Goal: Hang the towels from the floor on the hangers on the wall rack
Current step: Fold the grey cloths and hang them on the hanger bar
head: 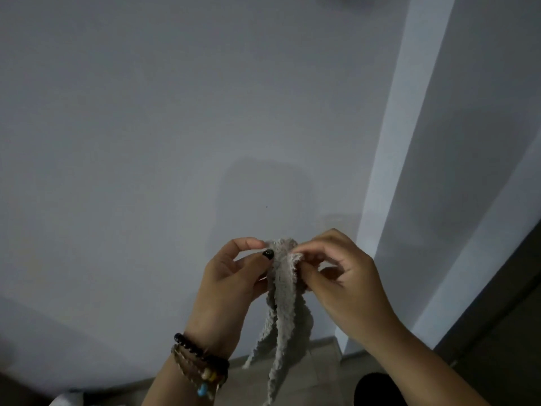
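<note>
Right now both hands are clamped on the grey towel: the left hand point(234, 276) and right hand point(336, 276) pinch its bunched top edge point(282, 244) close together, the rest hanging in folds point(281, 317) above the floor point(319, 373). Beyond is bare wall point(175, 127); no rack or hanger shows. Such a shallow pinch could slip, letting the towel drop, or it could go up still bunched.

**Both hands on the towel's top edge**

I saw my left hand point(231, 276) and right hand point(336, 273) pinching the top of a grey towel point(282, 291), which hung bunched between them before a pale wall point(146, 142). Beaded bracelets point(199, 361) circled my left wrist.
</note>
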{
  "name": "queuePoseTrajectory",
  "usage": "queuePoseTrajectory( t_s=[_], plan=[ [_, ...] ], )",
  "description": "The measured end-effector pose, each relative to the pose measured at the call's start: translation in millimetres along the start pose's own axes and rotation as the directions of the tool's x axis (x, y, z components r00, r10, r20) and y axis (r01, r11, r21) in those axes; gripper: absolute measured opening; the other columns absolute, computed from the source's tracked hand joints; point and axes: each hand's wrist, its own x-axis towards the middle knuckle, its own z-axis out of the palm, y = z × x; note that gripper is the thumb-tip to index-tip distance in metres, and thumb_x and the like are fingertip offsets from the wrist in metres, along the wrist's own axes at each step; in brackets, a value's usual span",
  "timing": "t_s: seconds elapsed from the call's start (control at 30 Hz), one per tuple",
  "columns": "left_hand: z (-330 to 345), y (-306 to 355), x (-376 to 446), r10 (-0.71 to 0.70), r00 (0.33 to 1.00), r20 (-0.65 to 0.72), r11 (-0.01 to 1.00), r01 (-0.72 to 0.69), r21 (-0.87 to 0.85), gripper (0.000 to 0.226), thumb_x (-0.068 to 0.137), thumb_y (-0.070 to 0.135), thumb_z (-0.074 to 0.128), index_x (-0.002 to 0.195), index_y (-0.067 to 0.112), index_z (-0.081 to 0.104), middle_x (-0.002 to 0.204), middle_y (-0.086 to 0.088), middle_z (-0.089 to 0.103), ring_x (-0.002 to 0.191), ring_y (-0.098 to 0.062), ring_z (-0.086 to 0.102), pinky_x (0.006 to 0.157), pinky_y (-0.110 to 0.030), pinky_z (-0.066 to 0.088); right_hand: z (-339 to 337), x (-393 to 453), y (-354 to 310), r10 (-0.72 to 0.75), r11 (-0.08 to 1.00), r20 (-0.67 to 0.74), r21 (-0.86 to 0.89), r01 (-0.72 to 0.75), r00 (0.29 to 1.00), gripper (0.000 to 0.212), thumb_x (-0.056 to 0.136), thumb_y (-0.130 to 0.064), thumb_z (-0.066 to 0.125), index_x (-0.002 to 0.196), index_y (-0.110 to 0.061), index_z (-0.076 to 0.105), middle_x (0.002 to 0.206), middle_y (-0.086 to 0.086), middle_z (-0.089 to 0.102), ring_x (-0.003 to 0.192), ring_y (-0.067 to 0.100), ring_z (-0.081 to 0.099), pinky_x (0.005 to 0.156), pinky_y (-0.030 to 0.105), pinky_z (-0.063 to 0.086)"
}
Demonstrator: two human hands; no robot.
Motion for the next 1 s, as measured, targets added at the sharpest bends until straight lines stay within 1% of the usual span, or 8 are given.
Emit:
queuePoseTrajectory(
  t_s=[0.07,0.17,0.27,0.37,0.53,0.7,0.87,1.0],
  plan=[
    [-2.2,-0.1,0.3,0.048,0.999,-0.005,0.996,-0.048,0.078,0.026,0.092,-0.005,0.05,0.086,0.009,0.072,0.091,-0.017,0.074,0.081,-0.027,0.07,0.073,-0.031,0.059,-4.9,2.8,0.1,-0.056,0.996,-0.031,-0.064,0.054,0.998,0.005,0.081,-0.008,0.069,0.084,-0.011,0.07,0.086,-0.004,0.06,0.084,0.01,0.061,0.072,0.018,0.048],
    [-8.1,-0.4,1.0,0.1,0.994,-0.044,0.98,-0.091,0.178,0.037,0.092,-0.004,0.05,0.088,0.019,0.078,0.094,-0.014,0.075,0.093,-0.034,0.069,0.087,-0.039,0.057,-18.2,8.8,-4.7,0.003,0.998,0.04,0.058,-0.005,0.999,0.01,0.082,-0.021,0.06,0.08,-0.012,0.064,0.084,-0.002,0.063,0.087,0.015,0.062,0.077,0.026,0.048],
    [-11.2,1.7,0.1,0.099,0.995,-0.003,0.98,-0.097,0.176,0.031,0.09,-0.001,0.056,0.098,0.02,0.077,0.101,-0.011,0.075,0.101,-0.029,0.068,0.097,-0.045,0.051,-29.6,16.6,-9.8,0.077,0.99,0.182,0.104,-0.097,0.98,0.012,0.082,-0.025,0.06,0.075,-0.016,0.058,0.065,-0.001,0.057,0.06,0.011,0.052,0.057,0.022,0.041],
    [-10.5,5.0,-3.6,0.101,0.988,0.116,0.988,-0.114,0.109,0.031,0.081,0.007,0.063,0.108,0.019,0.074,0.108,-0.01,0.073,0.106,-0.025,0.068,0.092,-0.034,0.054,-32.5,22.2,-10.3,0.042,0.999,0.221,-0.034,-0.035,0.974,0.012,0.088,-0.018,0.066,0.077,-0.02,0.061,0.057,-0.003,0.054,0.046,0.006,0.042,0.048,0.015,0.033],
    [-4.3,7.8,-10.4,0.124,0.967,0.223,0.989,-0.139,0.054,0.036,0.076,0.011,0.075,0.112,0.015,0.072,0.109,-0.013,0.073,0.104,-0.026,0.069,0.082,-0.025,0.055,-29.7,26.8,-15.0,-0.017,0.985,0.209,-0.162,0.052,0.978,0.005,0.083,-0.021,0.073,0.08,-0.022,0.069,0.06,-0.006,0.059,0.046,0.004,0.045,0.047,0.012,0.032],
    [-0.3,7.2,-14.3,0.157,0.968,0.196,0.982,-0.174,0.073,0.034,0.071,0.015,0.071,0.105,0.014,0.074,0.102,-0.012,0.075,0.096,-0.022,0.071,0.077,-0.021,0.055,-32.0,25.2,-19.2,0.0,0.98,0.215,-0.196,0.043,0.977,0.006,0.079,-0.021,0.077,0.08,-0.023,0.071,0.072,-0.012,0.066,0.062,0.005,0.06,0.055,0.01,0.039],
    [1.0,7.3,-16.6,0.229,0.962,0.15,0.957,-0.251,0.145,0.024,0.084,0.001,0.063,0.095,0.015,0.077,0.095,-0.009,0.076,0.09,-0.022,0.073,0.074,-0.02,0.056,-37.7,20.4,-19.4,0.098,0.989,0.272,-0.132,-0.064,0.957,0.011,0.081,-0.033,0.073,0.077,-0.023,0.069,0.067,-0.001,0.066,0.059,0.021,0.06,0.054,0.035,0.046],
    [-2.3,13.9,-17.7,0.307,0.946,0.107,0.927,-0.322,0.192,0.032,0.089,-0.009,0.057,0.091,0.016,0.077,0.092,-0.006,0.076,0.086,-0.019,0.073,0.07,-0.019,0.056,-49.8,20.6,-16.3,0.213,0.974,0.413,-0.159,-0.16,0.885,0.017,0.083,-0.034,0.072,0.073,-0.021,0.067,0.065,0.0,0.065,0.057,0.018,0.058,0.053,0.025,0.042]
  ],
)
